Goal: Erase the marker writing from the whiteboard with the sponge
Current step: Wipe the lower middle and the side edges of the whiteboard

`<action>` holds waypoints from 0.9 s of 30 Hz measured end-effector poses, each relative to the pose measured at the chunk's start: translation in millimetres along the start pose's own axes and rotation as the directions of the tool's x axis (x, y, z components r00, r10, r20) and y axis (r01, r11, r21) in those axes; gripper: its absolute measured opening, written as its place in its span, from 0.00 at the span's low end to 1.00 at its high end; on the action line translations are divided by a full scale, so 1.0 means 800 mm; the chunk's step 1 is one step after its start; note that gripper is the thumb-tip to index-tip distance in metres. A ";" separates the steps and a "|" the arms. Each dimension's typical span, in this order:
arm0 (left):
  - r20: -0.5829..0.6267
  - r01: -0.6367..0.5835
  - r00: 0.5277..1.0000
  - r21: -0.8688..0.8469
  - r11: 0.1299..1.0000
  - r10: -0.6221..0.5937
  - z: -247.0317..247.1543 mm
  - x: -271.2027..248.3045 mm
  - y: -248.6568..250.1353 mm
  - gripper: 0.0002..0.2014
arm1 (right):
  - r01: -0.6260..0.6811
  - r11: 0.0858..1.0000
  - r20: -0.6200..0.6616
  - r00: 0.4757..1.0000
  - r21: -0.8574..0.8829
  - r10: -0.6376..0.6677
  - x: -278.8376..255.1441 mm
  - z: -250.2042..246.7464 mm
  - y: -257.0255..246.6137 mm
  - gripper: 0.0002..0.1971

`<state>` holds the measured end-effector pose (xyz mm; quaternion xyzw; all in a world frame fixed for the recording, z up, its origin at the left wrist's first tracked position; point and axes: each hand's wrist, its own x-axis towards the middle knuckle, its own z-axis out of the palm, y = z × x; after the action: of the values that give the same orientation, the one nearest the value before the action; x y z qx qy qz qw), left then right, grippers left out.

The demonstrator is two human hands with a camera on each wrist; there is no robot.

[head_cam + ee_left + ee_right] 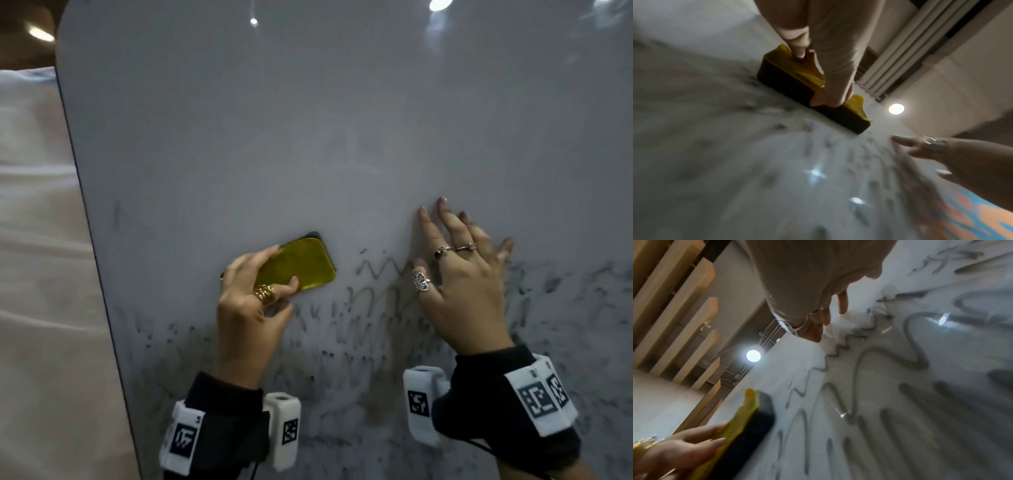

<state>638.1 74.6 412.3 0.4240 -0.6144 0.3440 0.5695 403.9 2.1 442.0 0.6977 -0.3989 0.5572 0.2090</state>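
A large whiteboard (308, 137) fills the head view; its upper part is wiped, its lower part carries smeared black marker writing (370, 308). My left hand (253, 298) grips a yellow-backed sponge (298, 263) with a dark underside and presses it flat on the board just above the writing's left part. The sponge (813, 97) shows under my fingers in the left wrist view, and again as the sponge (748, 431) in the right wrist view. My right hand (462, 274) lies flat on the board with fingers spread, over the squiggles (869, 356), holding nothing.
The board's dark left edge (92, 222) runs diagonally down; beyond it lies pale fabric (37, 240). Ceiling lamps (896, 108) glare and reflect on the glossy surface. A blue and orange patterned area (982, 216) shows past the board's lower edge.
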 end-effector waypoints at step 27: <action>0.059 0.066 0.996 0.015 0.998 -0.067 0.133 0.031 0.154 0.06 | -0.101 0.934 -0.123 0.981 0.344 0.151 0.009 -0.046 0.119 0.23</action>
<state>482.5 24.6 432.3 0.4581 -0.6145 0.3161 0.5592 306.5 -29.9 445.2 0.6529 -0.3254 0.6794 0.0796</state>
